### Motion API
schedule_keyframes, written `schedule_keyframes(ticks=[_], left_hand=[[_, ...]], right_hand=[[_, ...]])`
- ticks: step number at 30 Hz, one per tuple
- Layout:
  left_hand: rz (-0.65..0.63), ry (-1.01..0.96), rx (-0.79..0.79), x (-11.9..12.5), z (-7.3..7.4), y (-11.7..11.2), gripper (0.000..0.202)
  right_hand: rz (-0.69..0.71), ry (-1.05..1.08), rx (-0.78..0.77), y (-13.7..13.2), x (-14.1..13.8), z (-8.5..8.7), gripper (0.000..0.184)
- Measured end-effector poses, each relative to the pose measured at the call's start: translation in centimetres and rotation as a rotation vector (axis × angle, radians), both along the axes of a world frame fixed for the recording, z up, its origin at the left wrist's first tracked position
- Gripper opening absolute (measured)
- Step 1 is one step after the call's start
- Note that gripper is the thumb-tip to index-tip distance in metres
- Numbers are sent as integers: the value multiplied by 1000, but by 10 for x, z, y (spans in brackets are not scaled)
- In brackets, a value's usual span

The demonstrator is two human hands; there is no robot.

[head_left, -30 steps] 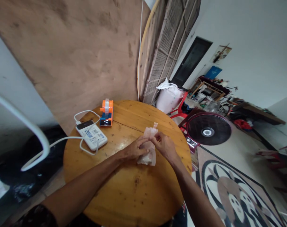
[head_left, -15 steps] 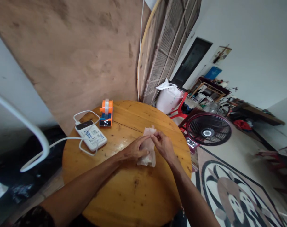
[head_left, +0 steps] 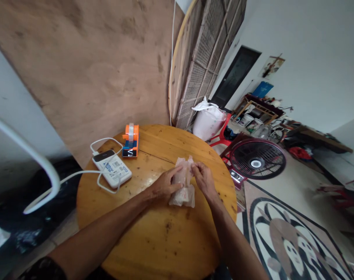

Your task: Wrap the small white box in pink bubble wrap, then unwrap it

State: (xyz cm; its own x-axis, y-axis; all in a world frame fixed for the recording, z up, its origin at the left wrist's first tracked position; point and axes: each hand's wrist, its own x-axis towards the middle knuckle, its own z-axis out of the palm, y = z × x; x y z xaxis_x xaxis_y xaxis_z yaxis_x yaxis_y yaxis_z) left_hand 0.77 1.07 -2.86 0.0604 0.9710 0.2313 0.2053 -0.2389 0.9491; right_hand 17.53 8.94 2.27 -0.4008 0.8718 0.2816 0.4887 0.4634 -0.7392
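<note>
A translucent, pinkish-white plastic wrapper [head_left: 182,197] lies crinkled on the round wooden table [head_left: 162,237]; I cannot make out whether anything is inside. My left hand [head_left: 164,183] rests along its left side, thumb and fingers stretched out and apart, touching the plastic from above. On the other side, my right hand [head_left: 204,177] pinches the wrapper's upper right edge between thumb and fingers. A lengthwise fold or flap shows between the two hands.
An orange and blue tape dispenser [head_left: 130,140] stands at the table's far left. Near it lies a white power bank [head_left: 117,171] with looped white cables. A dark red fan [head_left: 256,161] stands beyond the right edge, and a wooden board [head_left: 107,77] leans behind.
My right hand has moved slightly right and away from my left fingertips, drawing the plastic edge with it. More of the wrapper's right side now shows. My left hand has barely moved.
</note>
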Motion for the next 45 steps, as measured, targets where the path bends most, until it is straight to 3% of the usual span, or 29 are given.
schedule_keyframes(ticks=[3, 8, 12, 17, 21, 25, 30, 35, 40, 45], left_hand=[[15, -104, -62, -1, -6, 3, 72], [-4, -289, -100, -3, -6, 6, 71], [94, -111, -20, -5, -3, 6, 55], [243, 136, 57, -5, -1, 5, 28], [233, 257, 22, -1, 7, 2, 29], [223, 309, 26, 1, 8, 2, 10], [327, 213, 71, -14, 1, 7, 16], [505, 300, 17, -31, -5, 14, 20], [520, 340, -64, -35, -9, 17, 22], [534, 248, -111, -33, -4, 14, 24]], right_hand=[[21, 267, -141, 5, 8, -7, 31], [-72, 573, -324, 13, 18, -17, 32], [-96, 708, -495, 14, 23, -32, 36], [-21, 865, -628, 10, 22, -47, 31], [15, 885, -613, 5, 22, -48, 27], [35, 874, -592, 5, 24, -45, 27], [-96, 841, -493, 11, 30, -47, 30], [-220, 860, -456, 17, 35, -54, 34], [-299, 841, -409, 21, 36, -57, 35], [-329, 851, -383, 23, 34, -55, 37]])
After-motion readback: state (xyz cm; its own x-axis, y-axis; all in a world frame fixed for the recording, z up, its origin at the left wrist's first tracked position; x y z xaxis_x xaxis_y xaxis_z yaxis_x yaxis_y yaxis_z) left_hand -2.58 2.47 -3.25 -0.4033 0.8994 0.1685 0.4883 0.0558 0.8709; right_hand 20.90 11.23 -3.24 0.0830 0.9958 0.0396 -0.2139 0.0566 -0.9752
